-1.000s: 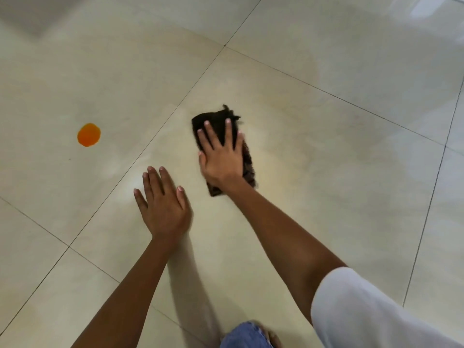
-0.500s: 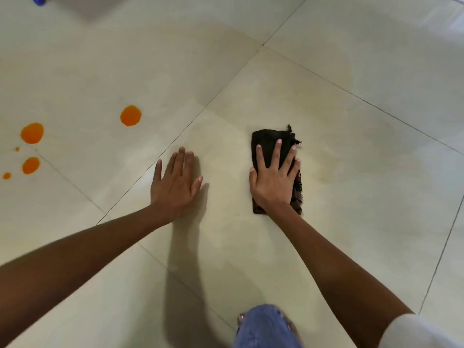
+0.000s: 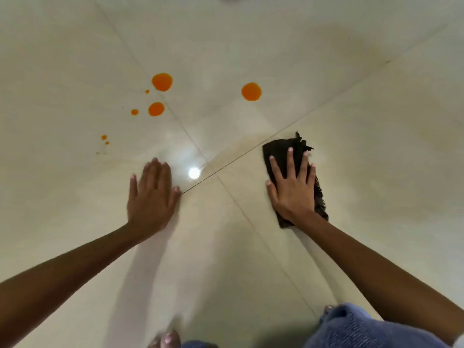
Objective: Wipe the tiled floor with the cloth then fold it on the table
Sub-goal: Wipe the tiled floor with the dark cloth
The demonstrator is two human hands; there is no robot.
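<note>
Two grips down on the tiled floor (image 3: 351, 146), both with the palm downward. Right grip (image 3: 292, 192): spread flat, fingers straight and held apart, pressing from above on the cloth (image 3: 280, 151), not curled round it. Lies under that palm, dark brown and folded to a narrow strip, with a frayed corner beyond the fingertips and a fringed edge showing beside the little finger and the wrist. Sits on the tile just right of the place where the grout lines (image 3: 238, 157) cross. Left grip (image 3: 150, 197): flat as well, fingers straight and close together, thumb out to the side, touching only bare tile, well apart from the cloth. Between the two, a round white glare (image 3: 194, 173) on the glossy tile. Beyond the left grip, several orange spots (image 3: 162, 82) of different size, and one more (image 3: 251, 91) alone to the right, all apart from both grips and from the cloth. At the lower edge, a knee in blue denim (image 3: 364, 327) and some bare toes (image 3: 170, 337), blurred.
</note>
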